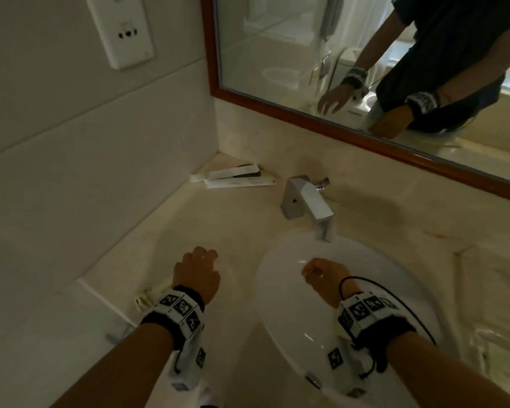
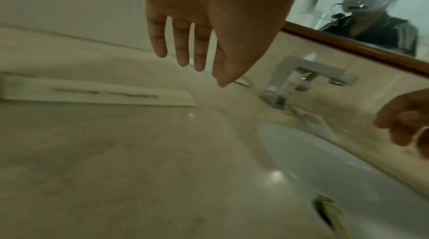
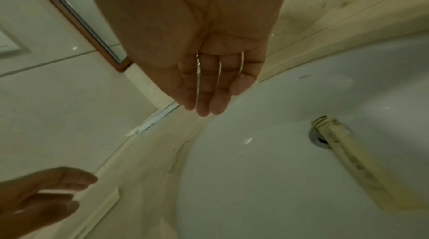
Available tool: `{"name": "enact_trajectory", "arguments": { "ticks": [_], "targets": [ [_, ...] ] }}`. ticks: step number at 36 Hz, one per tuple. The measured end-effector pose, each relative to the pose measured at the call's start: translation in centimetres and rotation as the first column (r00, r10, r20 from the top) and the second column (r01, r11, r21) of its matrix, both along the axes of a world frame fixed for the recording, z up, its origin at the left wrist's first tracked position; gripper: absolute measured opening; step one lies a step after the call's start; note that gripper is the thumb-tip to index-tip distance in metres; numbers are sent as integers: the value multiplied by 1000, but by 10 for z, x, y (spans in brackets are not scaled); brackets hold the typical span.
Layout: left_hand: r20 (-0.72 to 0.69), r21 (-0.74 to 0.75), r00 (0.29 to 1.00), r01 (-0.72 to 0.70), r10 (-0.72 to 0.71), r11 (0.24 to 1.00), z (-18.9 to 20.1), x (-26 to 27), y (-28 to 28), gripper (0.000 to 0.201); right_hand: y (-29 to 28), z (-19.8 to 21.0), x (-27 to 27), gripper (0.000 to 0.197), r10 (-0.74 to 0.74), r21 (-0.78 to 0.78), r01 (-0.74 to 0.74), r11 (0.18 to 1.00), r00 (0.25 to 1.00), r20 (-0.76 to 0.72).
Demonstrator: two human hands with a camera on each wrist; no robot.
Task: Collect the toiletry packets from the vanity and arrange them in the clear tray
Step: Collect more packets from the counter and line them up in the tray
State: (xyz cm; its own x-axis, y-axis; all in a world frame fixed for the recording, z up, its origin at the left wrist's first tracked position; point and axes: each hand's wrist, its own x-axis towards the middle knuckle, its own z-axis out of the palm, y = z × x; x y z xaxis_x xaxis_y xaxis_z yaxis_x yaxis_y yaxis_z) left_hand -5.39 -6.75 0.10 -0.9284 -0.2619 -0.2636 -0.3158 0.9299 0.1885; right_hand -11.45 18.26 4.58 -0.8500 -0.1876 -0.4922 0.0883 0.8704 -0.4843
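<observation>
Several long white toiletry packets [image 1: 233, 176] lie in the back corner of the vanity, left of the faucet. Another packet [image 1: 150, 295] lies on the counter beside my left wrist, and appears as a long white strip [image 2: 99, 94] in the left wrist view. A beige packet [image 3: 355, 166] lies in the sink across the drain. My left hand [image 1: 200, 262] hovers over the counter with straight fingers [image 2: 181, 54], holding nothing. My right hand [image 1: 315, 270] hangs over the basin, fingers [image 3: 204, 101] straight and empty. The clear tray [image 1: 483, 337] shows faintly at the lower right.
A square chrome faucet [image 1: 306, 201] stands behind the white oval sink [image 1: 277, 290]. A wood-framed mirror [image 1: 365, 136] runs along the back wall. A tiled wall with a socket plate [image 1: 124, 33] closes off the left side.
</observation>
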Motion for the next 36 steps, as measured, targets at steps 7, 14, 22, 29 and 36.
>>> {"name": "enact_trajectory", "arguments": {
  "ticks": [7, 14, 22, 29, 36],
  "targets": [
    [188, -82, 975, -102, 116, 991, -19, 6, -51, 52, -23, -10, -1, 16, -31, 1, 31, 1000, 999, 41],
    [173, -32, 981, -81, 85, 996, -31, 13, -68, 45, -71, -17, 0, 21, 27, 21, -29, 999, 998, 64],
    [95, 91, 995, -29, 20, 995, -32, 41, -101, 45, -172, -37, -9, 34, 224, 31, -227, 973, 971, 84],
    [128, 102, 988, -96, 83, 990, -31, 62, -131, 45, -221, -70, -14, 47, 393, 121, -402, 907, 915, 95],
    [177, 94, 981, -98, 81, 991, -33, 60, -138, 43, -226, -82, -20, 28, 344, 134, -356, 925, 933, 107]
  ]
}}
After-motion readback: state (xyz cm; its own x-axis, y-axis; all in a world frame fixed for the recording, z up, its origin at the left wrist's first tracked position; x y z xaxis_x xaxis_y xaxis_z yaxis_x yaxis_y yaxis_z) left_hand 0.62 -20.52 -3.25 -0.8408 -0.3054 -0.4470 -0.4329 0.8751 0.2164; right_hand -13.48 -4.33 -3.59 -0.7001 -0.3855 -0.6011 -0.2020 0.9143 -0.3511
